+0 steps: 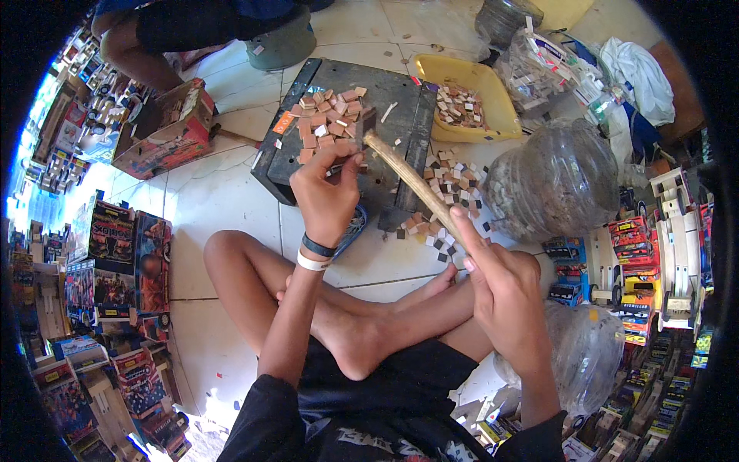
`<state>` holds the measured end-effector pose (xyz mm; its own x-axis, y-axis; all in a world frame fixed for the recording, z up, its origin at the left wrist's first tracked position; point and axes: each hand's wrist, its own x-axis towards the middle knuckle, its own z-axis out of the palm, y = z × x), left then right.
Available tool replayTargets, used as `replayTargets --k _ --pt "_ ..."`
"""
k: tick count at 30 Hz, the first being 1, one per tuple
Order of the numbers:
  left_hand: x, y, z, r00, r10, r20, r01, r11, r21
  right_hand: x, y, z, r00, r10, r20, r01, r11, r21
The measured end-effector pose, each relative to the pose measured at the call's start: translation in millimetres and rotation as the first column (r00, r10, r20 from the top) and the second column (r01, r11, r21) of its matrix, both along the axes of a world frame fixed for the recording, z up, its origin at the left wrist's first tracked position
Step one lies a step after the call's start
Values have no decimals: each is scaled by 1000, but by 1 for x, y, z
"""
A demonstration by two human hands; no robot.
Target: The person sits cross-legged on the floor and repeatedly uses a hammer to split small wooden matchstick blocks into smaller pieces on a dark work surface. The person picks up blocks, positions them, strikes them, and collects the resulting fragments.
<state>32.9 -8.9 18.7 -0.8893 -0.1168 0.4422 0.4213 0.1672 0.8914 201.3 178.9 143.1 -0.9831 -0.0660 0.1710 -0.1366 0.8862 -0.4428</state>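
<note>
My right hand [502,286] is wrapped round the wooden handle of a hammer [412,177], its forefinger stretched along the shaft. The blurred hammer head is over a low black wooden box [350,77], close by my left fingertips. Thumb and fingers of my left hand [327,189] are pinched together at the box's near side; whatever they hold is too small to make out. Just beyond that hand lies a heap of small square brown wooden pieces [331,115] on the box top. An orange label [283,122] is on the box's left part.
More small squares [454,185] are scattered on the tiled floor right of the box. A yellow basin [500,115] with pieces, a big clear plastic sack [550,173] and a cardboard box [165,131] stand around. Toy trucks [115,254] are stacked at both sides. Another person's leg [135,58] shows far left.
</note>
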Motion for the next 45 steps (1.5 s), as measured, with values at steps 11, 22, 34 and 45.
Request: replayTargets --k 11,22,34,45 --pt "0 -1 2 999 27 -36 -29 999 -42 1 -8 -5 987 -29 -156 5 988 -154" --pt "1 1 -3 997 22 -73 -25 999 -41 -1 -3 10 1000 -9 10 10 998 -55" --pt "-1 1 -6 998 14 -55 -16 999 -42 -2 2 -6 1000 21 -9 -21 1000 -12" --pt "1 -1 -4 995 41 -94 -52 992 -114 -2 5 -7 997 45 -70 -52 992 -112"
